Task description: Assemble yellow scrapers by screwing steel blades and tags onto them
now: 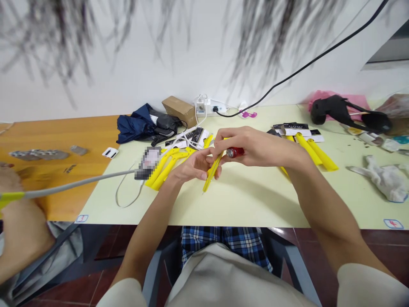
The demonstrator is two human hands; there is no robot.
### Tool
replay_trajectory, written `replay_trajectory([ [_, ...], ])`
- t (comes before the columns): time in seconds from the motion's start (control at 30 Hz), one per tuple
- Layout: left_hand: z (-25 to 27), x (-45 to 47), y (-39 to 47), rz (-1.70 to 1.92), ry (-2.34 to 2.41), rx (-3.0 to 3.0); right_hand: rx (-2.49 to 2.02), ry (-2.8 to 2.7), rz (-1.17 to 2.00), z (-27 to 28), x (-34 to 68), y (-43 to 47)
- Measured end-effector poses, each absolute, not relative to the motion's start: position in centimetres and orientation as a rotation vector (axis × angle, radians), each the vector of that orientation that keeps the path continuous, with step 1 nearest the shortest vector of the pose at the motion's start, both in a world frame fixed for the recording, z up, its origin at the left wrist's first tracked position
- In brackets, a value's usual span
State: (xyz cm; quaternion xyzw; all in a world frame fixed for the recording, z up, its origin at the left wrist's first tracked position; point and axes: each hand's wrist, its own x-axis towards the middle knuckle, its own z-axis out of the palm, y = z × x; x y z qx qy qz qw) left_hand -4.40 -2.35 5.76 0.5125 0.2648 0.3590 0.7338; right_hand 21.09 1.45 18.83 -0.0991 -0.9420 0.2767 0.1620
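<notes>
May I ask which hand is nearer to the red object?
Right: the right hand holds the red object; the left hand is left of it, at the yellow strip.

The right hand (251, 147) hides part of the red tool (234, 152); a device (148, 163) at left is pixelated; hair (62, 25) blurs; the left edge crops a co-worker's arm (27, 238).

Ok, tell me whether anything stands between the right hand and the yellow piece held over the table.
Nothing visible does: the right hand has its fingers directly on the yellow piece. The red object in that same hand sits beside the piece without blocking those fingers.
</notes>
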Motion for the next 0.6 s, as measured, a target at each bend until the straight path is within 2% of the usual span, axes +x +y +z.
replay_trajectory([
  [0.3, 5.3, -0.8, -3.2, 1.192, 0.646, 0.785, -0.465, -2.678, 0.747, 19.5, 22.5, 3.0],
  [0.6, 4.7, 0.9, -3.2, 1.329, 0.751, 0.667, -0.838, -2.663, 0.778, 18.2, 23.4, 5.8],
])
